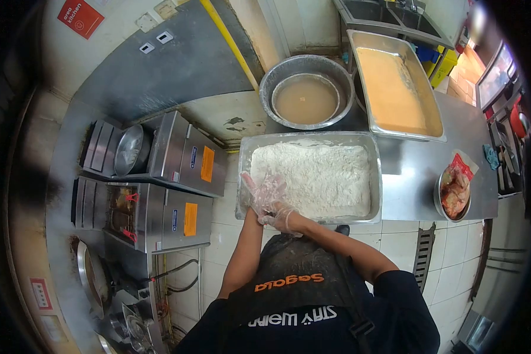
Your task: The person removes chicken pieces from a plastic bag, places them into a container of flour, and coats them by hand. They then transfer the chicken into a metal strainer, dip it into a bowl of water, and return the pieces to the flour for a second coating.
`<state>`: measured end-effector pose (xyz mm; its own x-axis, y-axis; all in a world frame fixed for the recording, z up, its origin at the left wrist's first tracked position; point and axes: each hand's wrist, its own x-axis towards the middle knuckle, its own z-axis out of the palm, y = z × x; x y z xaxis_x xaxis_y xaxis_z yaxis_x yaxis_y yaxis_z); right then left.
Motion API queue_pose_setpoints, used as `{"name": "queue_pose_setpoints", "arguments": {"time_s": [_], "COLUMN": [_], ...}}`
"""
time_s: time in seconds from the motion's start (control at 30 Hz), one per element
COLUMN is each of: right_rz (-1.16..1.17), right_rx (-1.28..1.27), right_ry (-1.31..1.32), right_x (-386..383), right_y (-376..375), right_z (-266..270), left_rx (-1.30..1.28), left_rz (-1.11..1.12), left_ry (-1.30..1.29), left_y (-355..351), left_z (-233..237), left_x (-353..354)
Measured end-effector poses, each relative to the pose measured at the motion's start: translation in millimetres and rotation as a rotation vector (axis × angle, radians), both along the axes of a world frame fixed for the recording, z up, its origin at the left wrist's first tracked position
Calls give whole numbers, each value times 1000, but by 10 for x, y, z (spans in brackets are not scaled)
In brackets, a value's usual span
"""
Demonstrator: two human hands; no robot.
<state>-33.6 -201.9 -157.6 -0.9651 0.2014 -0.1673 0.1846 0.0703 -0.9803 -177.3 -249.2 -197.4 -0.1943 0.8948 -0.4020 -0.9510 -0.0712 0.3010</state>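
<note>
My left hand (268, 190), in a clear plastic glove dusted with flour, is held over the near left corner of the flour tray with its fingers apart. My right hand (282, 217), also gloved, is closed at the left wrist, on the cuff of the plastic glove. Its fingertips are partly hidden there. Beneath and beyond both hands, loose white flour (324, 177) fills much of the deep metal tray (376, 177).
Behind the tray stands a large metal basin (265, 88) of cloudy liquid. A long metal pan (433, 112) holds orange-tan batter. Farther right, a bowl (439, 203) contains raw meat (456, 189) and a red plastic bag. Deep fryers (186, 218) line the left wall.
</note>
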Motion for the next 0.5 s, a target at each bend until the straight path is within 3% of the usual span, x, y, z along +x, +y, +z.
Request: {"name": "queue_pose_setpoints", "arguments": {"time_s": [0.07,0.2,0.27,0.3,0.37,0.43,0.5], "right_rz": [37,-9,-114,-113,-334,-368,-477], "right_rx": [63,61,-764,-762,-1060,-1053,-1025], "right_ry": [-27,92,71,67,257,232,153], "right_x": [-12,47,76,107,174,263,281], "right_y": [25,325,544,616,744,878,939], "right_z": [-146,15,-104,-116,-154,-200,-121], "left_rx": [73,116,167,121,76,-41,-177], "left_rz": [5,38,73,-12,-96,74,39], "left_ry": [-53,159,201,338,471,515,522], "left_y": [22,176,162,141,152,205,264], "left_z": [15,84,56,104,99,1,-224], "left_x": [46,68,43,44,50,46,-59]}}
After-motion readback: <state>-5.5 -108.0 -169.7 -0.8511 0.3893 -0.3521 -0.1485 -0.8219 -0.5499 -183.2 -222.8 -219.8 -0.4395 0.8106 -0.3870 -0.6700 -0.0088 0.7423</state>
